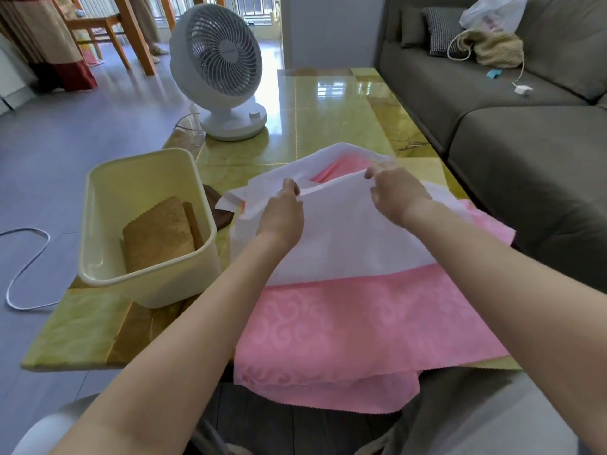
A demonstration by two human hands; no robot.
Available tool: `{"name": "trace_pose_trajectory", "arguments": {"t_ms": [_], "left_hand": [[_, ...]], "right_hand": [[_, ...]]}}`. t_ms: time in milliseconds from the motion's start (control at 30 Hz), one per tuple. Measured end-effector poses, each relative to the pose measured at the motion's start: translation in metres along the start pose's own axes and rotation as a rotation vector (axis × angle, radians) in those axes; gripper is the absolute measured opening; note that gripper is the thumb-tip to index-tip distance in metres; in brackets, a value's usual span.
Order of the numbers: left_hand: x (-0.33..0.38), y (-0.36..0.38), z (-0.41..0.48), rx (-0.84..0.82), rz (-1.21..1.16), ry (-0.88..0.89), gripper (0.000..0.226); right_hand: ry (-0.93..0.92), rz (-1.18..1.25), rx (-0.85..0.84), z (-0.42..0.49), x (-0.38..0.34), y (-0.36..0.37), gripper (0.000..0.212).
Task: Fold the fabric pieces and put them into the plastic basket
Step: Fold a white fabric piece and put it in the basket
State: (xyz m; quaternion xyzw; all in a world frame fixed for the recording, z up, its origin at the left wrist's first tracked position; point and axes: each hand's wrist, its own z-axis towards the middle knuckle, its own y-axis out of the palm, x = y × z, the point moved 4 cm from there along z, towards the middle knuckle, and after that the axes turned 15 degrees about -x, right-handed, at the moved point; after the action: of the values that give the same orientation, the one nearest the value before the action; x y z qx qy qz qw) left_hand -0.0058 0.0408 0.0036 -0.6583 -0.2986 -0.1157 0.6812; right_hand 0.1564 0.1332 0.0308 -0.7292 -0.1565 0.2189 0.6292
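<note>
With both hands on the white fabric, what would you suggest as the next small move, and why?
Probably draw the lifted edge toward yourself and lay it flat: the left hand and right hand each pinch the white fabric, which lies loose over the pink fabric, not yet in the plastic basket.

Outstretched left hand (pixel 281 212) and right hand (pixel 395 193) pinch white fabric (pixel 341 244).
</note>
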Motion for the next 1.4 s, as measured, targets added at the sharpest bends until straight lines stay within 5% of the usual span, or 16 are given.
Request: {"name": "trace_pose_trajectory", "arguments": {"t_ms": [100, 300, 600, 933, 1400], "left_hand": [[-0.005, 0.027, -0.002, -0.169, -0.017, 0.081, 0.061], [0.002, 0.086, -0.041, -0.568, 0.225, 0.177, 0.058], [0.003, 0.089, -0.039, -0.372, 0.356, 0.193, 0.018], [0.001, 0.064, -0.073, -0.375, 0.246, 0.218, 0.01], [0.005, 0.086, -0.136, -0.816, 0.536, 0.174, 0.02]], "right_hand": [[-0.031, -0.005, -0.089, -0.009, -0.003, 0.03, 0.049], [-0.148, -0.03, -0.148, -0.056, 0.007, 0.088, 0.054], [-0.359, -0.19, 0.063, -0.084, 0.029, 0.103, 0.04], [-0.093, -0.225, -0.005, -0.078, 0.034, 0.083, 0.012], [-0.023, -0.154, -0.438, -0.165, 0.028, 0.09, 0.044]]}}
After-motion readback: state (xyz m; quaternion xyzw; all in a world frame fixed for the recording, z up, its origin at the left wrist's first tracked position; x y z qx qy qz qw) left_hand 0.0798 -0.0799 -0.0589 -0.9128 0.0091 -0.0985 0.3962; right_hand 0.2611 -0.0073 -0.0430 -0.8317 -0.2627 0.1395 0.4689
